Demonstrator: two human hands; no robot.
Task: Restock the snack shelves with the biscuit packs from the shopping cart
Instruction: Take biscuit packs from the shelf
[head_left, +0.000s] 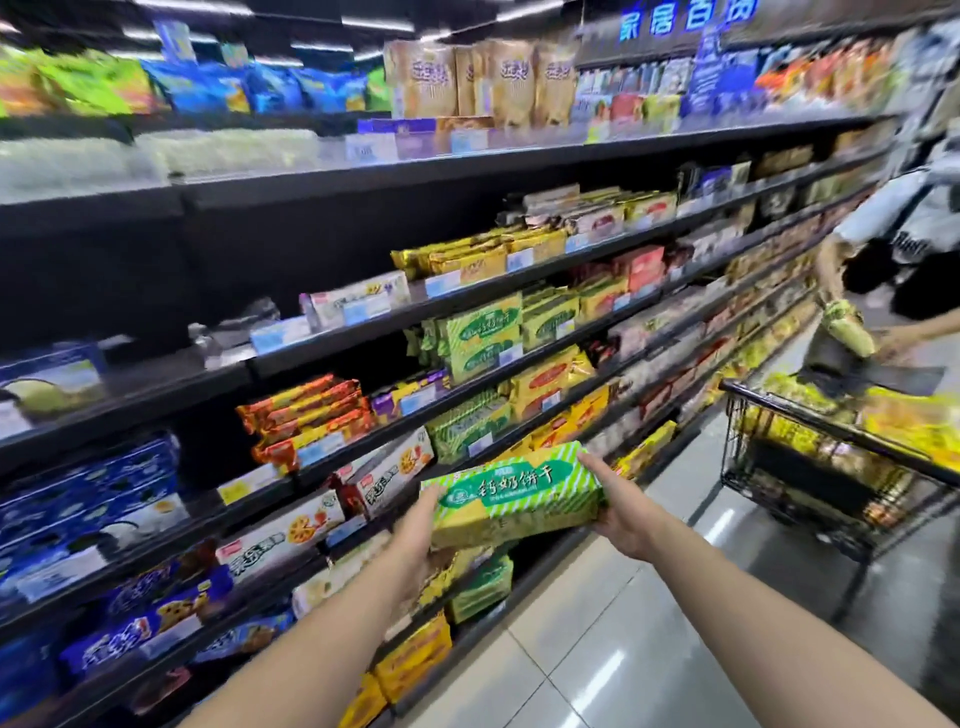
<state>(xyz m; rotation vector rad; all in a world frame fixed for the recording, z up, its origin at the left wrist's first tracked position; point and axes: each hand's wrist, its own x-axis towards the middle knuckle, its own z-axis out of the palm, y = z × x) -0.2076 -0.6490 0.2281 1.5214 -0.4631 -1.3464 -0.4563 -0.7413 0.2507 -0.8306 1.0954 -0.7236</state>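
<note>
- The left hand (415, 527) grips the left end of a biscuit pack (514, 493) and the right hand (627, 513) grips its right end. Both thumbs lie on the top face, and the fingers beneath are hidden.
- The pack is held in the air between the two hands, just in front of the lower snack shelves (156, 397), with its right end tilted higher. It is green-and-white striped, and a green oval carries the white characters 钙奶饼干.
- Just behind the left hand lie white packs (283, 535) with red writing and pictures of round orange biscuits. Further left are blue packs (130, 618) whose lettering is too blurred to read.
- One shelf up lie orange-red packs (306, 410). Above them is a stack of matching green striped packs (483, 332), with pale price tags along the shelf edge.
- To the right, on the grey tiled floor (597, 623), stands a black wire shopping cart (831, 431) holding yellow and green packs.
- Beyond the cart stands a second person (904, 234) in a pale top with dark lettering, blurred.
- The top shelf carries tan bags (467, 78). A sign (685, 18) of blue lit characters hangs overhead, and only 百 can be read clearly.
</note>
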